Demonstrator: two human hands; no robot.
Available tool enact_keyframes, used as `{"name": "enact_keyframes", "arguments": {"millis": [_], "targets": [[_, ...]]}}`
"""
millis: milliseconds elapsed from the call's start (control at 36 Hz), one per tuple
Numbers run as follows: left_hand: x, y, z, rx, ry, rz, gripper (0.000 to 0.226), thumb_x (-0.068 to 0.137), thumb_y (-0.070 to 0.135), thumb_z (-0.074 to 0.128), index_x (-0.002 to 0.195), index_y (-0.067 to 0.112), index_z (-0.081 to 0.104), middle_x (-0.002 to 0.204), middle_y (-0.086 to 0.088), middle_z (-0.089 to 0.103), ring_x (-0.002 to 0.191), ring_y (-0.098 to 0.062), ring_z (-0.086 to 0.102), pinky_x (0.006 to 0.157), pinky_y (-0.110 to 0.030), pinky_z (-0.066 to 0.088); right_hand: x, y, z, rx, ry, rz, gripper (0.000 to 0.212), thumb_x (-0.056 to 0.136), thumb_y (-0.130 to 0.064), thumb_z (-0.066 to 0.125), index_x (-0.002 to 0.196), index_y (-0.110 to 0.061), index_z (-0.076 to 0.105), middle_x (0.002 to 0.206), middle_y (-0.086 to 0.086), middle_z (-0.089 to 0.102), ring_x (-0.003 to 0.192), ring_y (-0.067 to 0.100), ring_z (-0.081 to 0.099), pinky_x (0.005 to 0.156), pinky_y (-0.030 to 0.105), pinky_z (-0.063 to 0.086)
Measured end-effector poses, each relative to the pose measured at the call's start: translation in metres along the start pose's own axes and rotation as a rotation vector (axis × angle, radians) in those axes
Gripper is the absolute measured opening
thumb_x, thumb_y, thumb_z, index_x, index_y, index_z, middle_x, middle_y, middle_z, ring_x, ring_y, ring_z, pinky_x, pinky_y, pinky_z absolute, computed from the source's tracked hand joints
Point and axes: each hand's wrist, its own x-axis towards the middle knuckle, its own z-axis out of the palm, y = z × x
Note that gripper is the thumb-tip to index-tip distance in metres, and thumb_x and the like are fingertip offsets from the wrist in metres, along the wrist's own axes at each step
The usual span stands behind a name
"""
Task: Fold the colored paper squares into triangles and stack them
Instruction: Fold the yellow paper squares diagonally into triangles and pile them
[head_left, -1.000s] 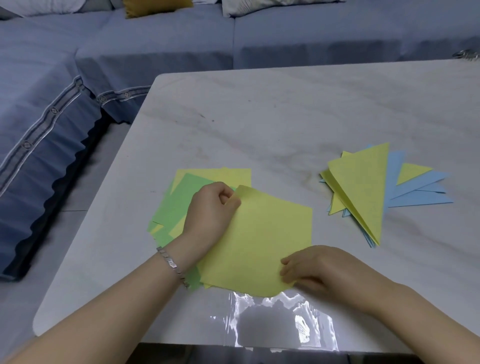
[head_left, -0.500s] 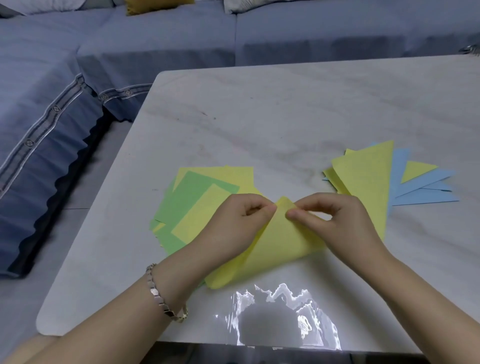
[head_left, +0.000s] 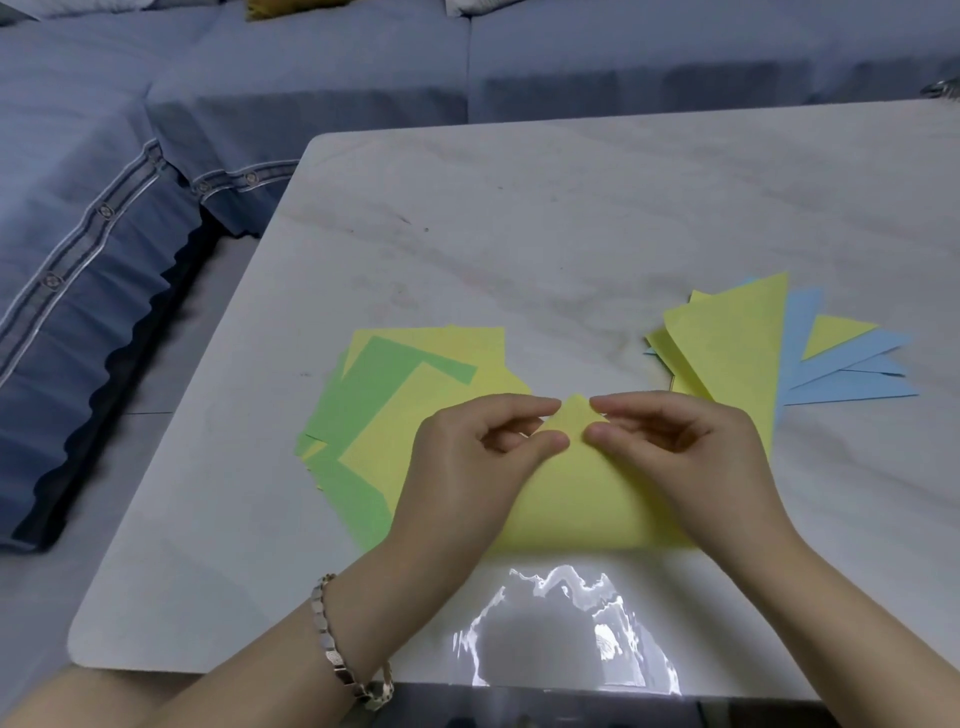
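Sofa: blue sofa runs along the far and left sides of the table.
Table: pale marbled table, with a bright glare patch on its near edge.
Loose squares: fanned pile of green and yellow squares lying flat at centre-left, partly under the left hand.
Triangles: stack of yellow and blue triangles at right, fanned out.
Yellow sheet: yellow sheet doubled into a triangle near the front edge, its long edge nearest the person and its tip pointing away.
Left hand: left hand, fingers curled, thumb and forefinger pinching the tip.
Right hand: right hand pinches the same tip from the other side.
Bracelet: metal bracelet on the left wrist.
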Motion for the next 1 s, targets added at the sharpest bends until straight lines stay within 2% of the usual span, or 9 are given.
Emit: {"name": "enact_keyframes", "arguments": {"millis": [139,250,306,389,500,722,889,1000], "targets": [[-0.002,0.002,-0.001,-0.024,0.014,-0.006,0.029,0.067,0.011,0.079,0.07,0.038,0.07,0.051,0.011,0.058,0.056,0.005,0.054,0.06,-0.003,0.038,-0.003,-0.004,-0.001,-0.014,-0.017,-0.017,0.032,0.067,-0.002,0.076,0.07,-0.034,0.069,0.064,-0.018,0.068,0.059,-0.007,0.059,0.06,0.002,0.041],[-0.003,0.005,0.0,-0.046,0.036,-0.001,0.03,0.066,0.013,0.079,0.066,0.041,0.072,0.066,0.0,0.067,0.059,0.002,0.057,0.061,-0.004,0.041,-0.003,-0.004,-0.001,-0.027,-0.025,-0.026,0.033,0.069,-0.002,0.075,0.073,-0.034,0.069,0.066,-0.022,0.068,0.063,-0.009,0.06,0.062,0.001,0.04],[-0.003,0.006,0.0,-0.047,0.038,0.01,0.032,0.068,0.013,0.078,0.067,0.044,0.072,0.07,0.002,0.069,0.061,0.002,0.058,0.061,-0.004,0.042,-0.004,-0.004,-0.002,-0.028,-0.027,-0.03,0.032,0.07,-0.002,0.074,0.074,-0.033,0.069,0.067,-0.024,0.068,0.066,-0.011,0.061,0.063,0.001,0.04],[-0.005,0.008,0.0,-0.037,0.033,0.019,0.03,0.072,0.014,0.075,0.069,0.044,0.072,0.072,0.015,0.07,0.068,0.0,0.062,0.064,-0.004,0.042,-0.004,-0.005,-0.002,-0.036,-0.027,-0.041,0.031,0.073,-0.003,0.072,0.075,-0.033,0.069,0.071,-0.029,0.067,0.072,-0.014,0.06,0.065,0.0,0.039],[-0.005,0.011,0.0,-0.021,0.022,0.032,0.029,0.076,0.012,0.073,0.069,0.04,0.071,0.074,0.024,0.069,0.072,0.007,0.062,0.065,-0.002,0.041,-0.004,-0.007,-0.003,-0.035,-0.031,-0.048,0.028,0.076,-0.004,0.069,0.076,-0.033,0.069,0.072,-0.031,0.066,0.075,-0.015,0.059,0.065,-0.001,0.038],[-0.004,0.012,0.0,-0.041,-0.022,0.021,0.033,0.077,0.011,0.071,0.066,0.042,0.07,0.072,0.023,0.069,0.068,0.009,0.06,0.064,-0.003,0.041,-0.002,-0.005,-0.005,-0.09,-0.038,-0.057,0.028,0.076,-0.005,0.07,0.076,-0.033,0.068,0.072,-0.032,0.066,0.073,-0.015,0.059,0.064,-0.001,0.038],[-0.004,0.012,-0.001,-0.067,-0.044,0.011,0.03,0.078,0.008,0.07,0.067,0.037,0.069,0.067,0.02,0.068,0.062,0.007,0.057,0.06,-0.003,0.04,0.001,-0.004,-0.006,-0.076,-0.062,-0.041,0.029,0.076,-0.003,0.069,0.079,-0.032,0.068,0.066,-0.022,0.068,0.063,-0.01,0.058,0.062,0.001,0.039],[-0.003,0.012,-0.001,-0.079,-0.042,-0.009,0.029,0.078,0.006,0.069,0.071,0.034,0.068,0.062,0.023,0.066,0.059,0.011,0.056,0.058,-0.002,0.039,0.003,-0.006,-0.007,-0.097,-0.093,-0.052,0.027,0.076,-0.005,0.07,0.076,-0.032,0.068,0.071,-0.03,0.066,0.071,-0.013,0.061,0.064,0.0,0.039]]}}
